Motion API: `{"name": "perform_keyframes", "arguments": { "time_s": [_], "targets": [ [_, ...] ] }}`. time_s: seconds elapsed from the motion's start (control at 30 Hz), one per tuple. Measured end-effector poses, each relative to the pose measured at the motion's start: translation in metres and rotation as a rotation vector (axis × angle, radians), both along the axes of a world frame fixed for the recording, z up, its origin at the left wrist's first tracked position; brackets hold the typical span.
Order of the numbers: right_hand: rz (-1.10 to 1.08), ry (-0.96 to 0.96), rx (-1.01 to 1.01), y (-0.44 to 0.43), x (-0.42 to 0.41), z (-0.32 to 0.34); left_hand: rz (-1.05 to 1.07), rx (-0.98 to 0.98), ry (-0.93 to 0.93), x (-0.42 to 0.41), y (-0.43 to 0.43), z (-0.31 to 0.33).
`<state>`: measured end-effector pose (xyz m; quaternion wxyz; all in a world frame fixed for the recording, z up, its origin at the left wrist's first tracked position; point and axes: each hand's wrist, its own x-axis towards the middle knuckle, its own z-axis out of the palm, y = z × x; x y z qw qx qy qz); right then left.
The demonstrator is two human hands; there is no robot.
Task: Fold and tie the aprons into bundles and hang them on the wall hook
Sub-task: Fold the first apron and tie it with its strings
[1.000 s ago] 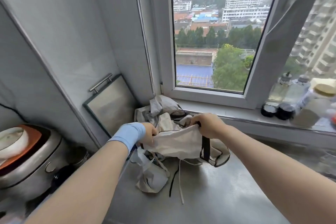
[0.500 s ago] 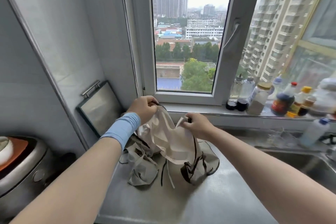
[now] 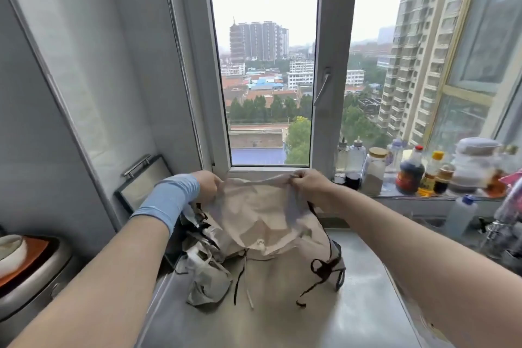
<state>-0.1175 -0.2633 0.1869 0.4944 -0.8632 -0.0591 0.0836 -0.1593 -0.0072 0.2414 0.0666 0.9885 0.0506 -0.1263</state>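
Nearest, the steel desk (image 3: 282, 325) is carrying a crumpled second apron (image 3: 206, 280) on its left side, just below the lifted one. Black ties (image 3: 322, 274) are dangling from the beige apron (image 3: 262, 217), with their ends trailing on the desk. That apron is hanging spread above the desk. The left grip (image 3: 207, 186) and the right grip (image 3: 309, 182) are each pinching its top edge, fingers curled round the cloth. The fabric is looking light, soft and limp, and will probably sag out of any fold. Taking it by the corners or hem seems wisest, minding the loose ties. Farther off, sauce bottles (image 3: 409, 175) are standing on the windowsill, their labels too blurred to read. No wall hook is showing.
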Motion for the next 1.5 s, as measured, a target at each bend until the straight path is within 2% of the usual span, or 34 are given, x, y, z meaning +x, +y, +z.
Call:
{"name": "perform_keyframes", "arguments": {
  "time_s": [0.03,0.1,0.13,0.17,0.23,0.3,0.33,0.4,0.47,0.53,0.6,0.73,0.83,0.87,0.93,1.03,1.17,1.33,1.5],
  "targets": [
    [0.125,0.218,-0.018,-0.013,-0.011,0.010,0.022,0.022,0.157,-0.005,-0.005,0.007],
    [0.409,0.636,-0.006,-0.042,-0.035,0.030,0.088,-0.154,0.442,-0.016,-0.010,0.021],
    [0.515,0.740,0.010,-0.055,-0.042,0.036,0.110,-0.248,0.493,-0.019,-0.012,0.027],
    [0.585,0.767,0.034,-0.068,-0.046,0.042,0.107,-0.331,0.500,-0.023,-0.016,0.034],
    [0.631,0.721,0.097,-0.087,-0.044,0.044,0.065,-0.365,0.421,-0.032,-0.031,0.048],
    [0.568,0.670,0.146,-0.096,-0.036,0.039,0.006,-0.222,0.254,-0.031,-0.049,0.055],
    [0.484,0.582,0.121,-0.098,-0.030,0.034,-0.019,-0.130,0.143,-0.024,-0.055,0.051],
    [0.247,0.190,-0.098,-0.101,-0.012,0.022,-0.041,-0.027,-0.085,-0.009,-0.066,0.037],
    [0.047,-0.213,-0.331,-0.103,0.007,0.012,-0.012,-0.053,-0.238,0.008,-0.072,0.017],
    [-0.044,-0.373,-0.418,-0.107,0.023,0.004,0.009,-0.077,-0.349,0.024,-0.079,0.000],
    [-0.110,-0.442,-0.504,-0.109,0.035,0.001,0.022,-0.053,-0.435,0.043,-0.083,-0.017],
    [-0.192,-0.447,-0.628,-0.107,0.066,-0.008,0.093,0.113,-0.512,0.086,-0.085,-0.041],
    [-0.258,-0.341,-0.666,-0.096,0.100,-0.012,0.164,0.085,-0.465,0.124,-0.082,-0.049],
    [-0.270,-0.266,-0.627,-0.092,0.109,-0.014,0.174,0.026,-0.424,0.139,-0.080,-0.053],
    [-0.306,-0.171,-0.494,-0.082,0.138,-0.022,0.208,-0.220,-0.331,0.173,-0.078,-0.063],
    [-0.347,-0.193,-0.419,-0.073,0.179,-0.044,0.201,-0.442,-0.372,0.213,-0.080,-0.080],
    [-0.138,-0.047,-0.364,-0.059,0.200,-0.089,0.012,-0.484,-0.214,0.243,-0.090,-0.128],
    [0.071,0.021,-0.655,-0.040,0.212,-0.168,-0.104,-0.379,-0.035,0.259,-0.089,-0.212],
    [0.244,0.097,-0.754,-0.036,0.177,-0.242,-0.172,-0.297,0.114,0.233,-0.091,-0.284]
  ]
}}
